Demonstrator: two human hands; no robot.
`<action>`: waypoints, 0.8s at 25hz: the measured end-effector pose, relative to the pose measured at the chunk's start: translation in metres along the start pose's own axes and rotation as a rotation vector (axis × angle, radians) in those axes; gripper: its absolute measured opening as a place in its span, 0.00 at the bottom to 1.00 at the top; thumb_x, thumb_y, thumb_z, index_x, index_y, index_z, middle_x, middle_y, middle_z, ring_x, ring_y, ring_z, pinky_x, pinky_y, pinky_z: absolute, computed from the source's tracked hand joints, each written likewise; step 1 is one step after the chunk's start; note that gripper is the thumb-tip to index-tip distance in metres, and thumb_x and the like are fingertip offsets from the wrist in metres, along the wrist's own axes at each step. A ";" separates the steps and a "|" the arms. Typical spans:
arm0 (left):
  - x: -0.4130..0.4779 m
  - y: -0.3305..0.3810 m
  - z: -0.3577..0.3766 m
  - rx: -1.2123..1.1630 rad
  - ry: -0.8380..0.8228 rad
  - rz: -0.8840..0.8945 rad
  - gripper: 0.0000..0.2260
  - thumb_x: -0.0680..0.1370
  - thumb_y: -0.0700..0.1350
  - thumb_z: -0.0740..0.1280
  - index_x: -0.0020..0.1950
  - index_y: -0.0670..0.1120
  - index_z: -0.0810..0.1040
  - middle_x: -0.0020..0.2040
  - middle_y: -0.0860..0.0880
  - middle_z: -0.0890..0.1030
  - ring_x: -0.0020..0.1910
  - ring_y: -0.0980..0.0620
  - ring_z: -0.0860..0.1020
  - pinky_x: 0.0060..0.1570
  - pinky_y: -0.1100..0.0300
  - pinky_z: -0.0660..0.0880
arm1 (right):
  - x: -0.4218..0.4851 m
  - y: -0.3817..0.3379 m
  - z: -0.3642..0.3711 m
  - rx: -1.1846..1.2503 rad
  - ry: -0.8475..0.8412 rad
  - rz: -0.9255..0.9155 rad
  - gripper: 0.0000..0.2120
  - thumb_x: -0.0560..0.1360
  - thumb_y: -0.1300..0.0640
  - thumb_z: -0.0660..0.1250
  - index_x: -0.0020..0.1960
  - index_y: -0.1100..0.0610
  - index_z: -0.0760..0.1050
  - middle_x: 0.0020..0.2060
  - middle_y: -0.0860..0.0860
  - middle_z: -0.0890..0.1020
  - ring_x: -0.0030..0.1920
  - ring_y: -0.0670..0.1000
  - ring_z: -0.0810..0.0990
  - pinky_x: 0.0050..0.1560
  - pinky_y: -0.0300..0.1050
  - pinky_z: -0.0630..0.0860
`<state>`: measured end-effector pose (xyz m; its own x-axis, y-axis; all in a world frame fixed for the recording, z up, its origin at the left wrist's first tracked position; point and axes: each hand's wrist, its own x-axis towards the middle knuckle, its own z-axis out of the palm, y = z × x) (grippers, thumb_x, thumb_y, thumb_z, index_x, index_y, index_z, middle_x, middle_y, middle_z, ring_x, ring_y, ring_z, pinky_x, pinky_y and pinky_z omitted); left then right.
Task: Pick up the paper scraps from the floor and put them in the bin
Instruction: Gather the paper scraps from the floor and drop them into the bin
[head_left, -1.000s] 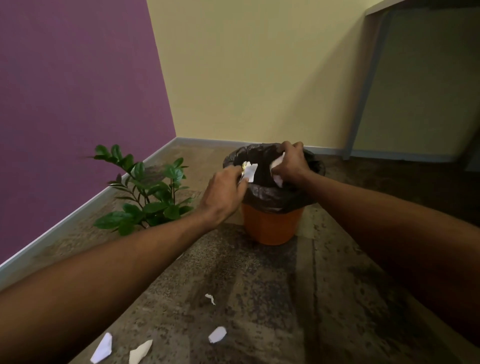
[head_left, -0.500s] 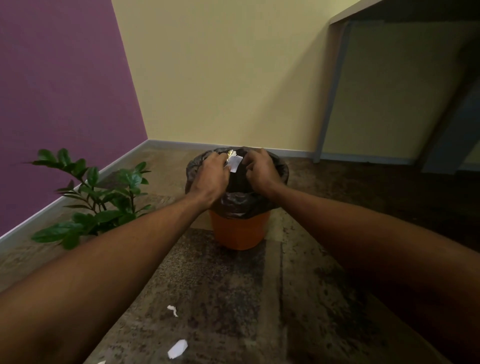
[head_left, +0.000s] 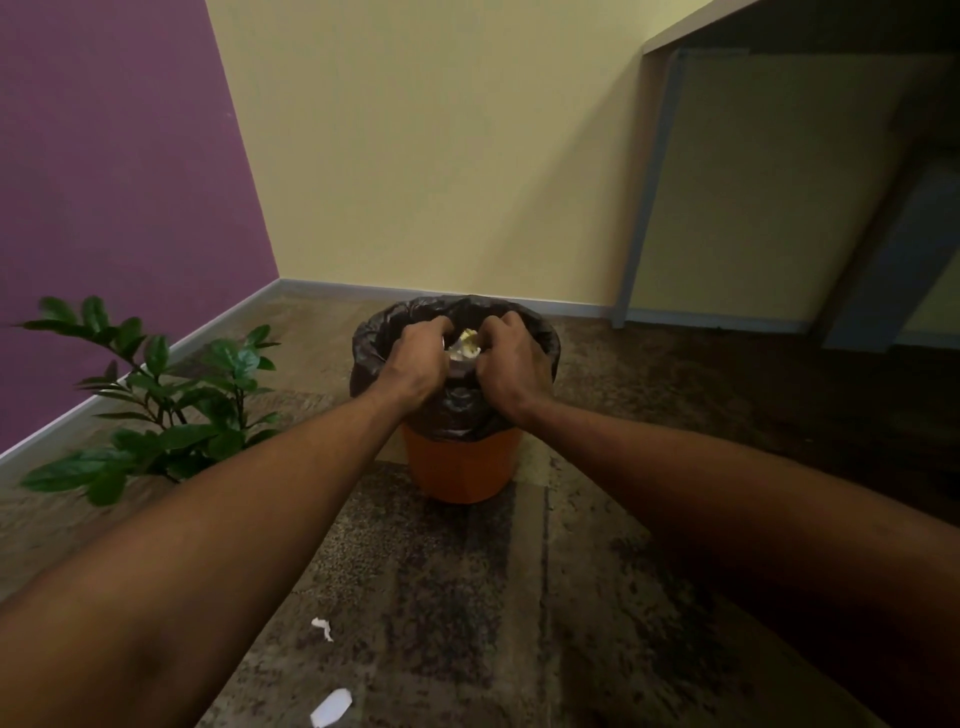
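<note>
An orange bin (head_left: 457, 467) lined with a black bag (head_left: 543, 335) stands on the floor ahead of me. Both hands hover over its mouth, fingers curled inward. My left hand (head_left: 415, 364) and my right hand (head_left: 511, 364) pinch a crumpled wad of white and yellowish paper scraps (head_left: 464, 344) between their fingertips, just above the bag opening. Two white paper scraps lie on the floor near me: a small torn one (head_left: 323, 627) and a larger one (head_left: 331, 706) at the bottom edge.
A leafy green plant (head_left: 156, 405) stands left of the bin by the purple wall. A desk with a grey-blue leg (head_left: 644, 208) stands at the right against the yellow wall. The floor is mottled brown.
My hands have come together over the bin's mouth, and the scraps they held apart are now bunched between them. The view has shifted, so the floor scraps at the far left are out of frame.
</note>
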<state>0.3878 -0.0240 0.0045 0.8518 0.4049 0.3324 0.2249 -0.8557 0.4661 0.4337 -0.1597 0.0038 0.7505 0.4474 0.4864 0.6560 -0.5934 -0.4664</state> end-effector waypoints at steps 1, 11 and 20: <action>-0.001 -0.001 -0.003 -0.007 -0.001 0.004 0.18 0.80 0.36 0.65 0.70 0.45 0.75 0.63 0.43 0.80 0.62 0.44 0.79 0.59 0.50 0.78 | -0.001 0.000 -0.001 -0.007 0.004 -0.008 0.03 0.77 0.60 0.66 0.49 0.53 0.75 0.50 0.50 0.75 0.47 0.52 0.77 0.46 0.53 0.80; -0.061 -0.055 -0.044 0.129 0.116 0.290 0.09 0.79 0.45 0.62 0.44 0.57 0.66 0.41 0.56 0.71 0.36 0.57 0.71 0.31 0.59 0.70 | -0.051 -0.052 0.023 -0.015 -0.044 -0.413 0.06 0.77 0.54 0.65 0.53 0.53 0.74 0.47 0.50 0.75 0.45 0.50 0.75 0.45 0.51 0.78; -0.188 -0.147 -0.054 0.314 -0.304 0.264 0.04 0.75 0.47 0.63 0.49 0.53 0.72 0.49 0.50 0.81 0.46 0.46 0.81 0.38 0.58 0.69 | -0.152 -0.085 0.093 0.107 -0.667 -0.379 0.07 0.75 0.53 0.66 0.52 0.52 0.74 0.51 0.51 0.79 0.52 0.56 0.80 0.50 0.52 0.78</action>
<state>0.1689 0.0431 -0.0827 0.9874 0.0900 0.1300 0.0752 -0.9906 0.1145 0.2714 -0.1150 -0.0990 0.3403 0.9355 0.0953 0.8566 -0.2666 -0.4418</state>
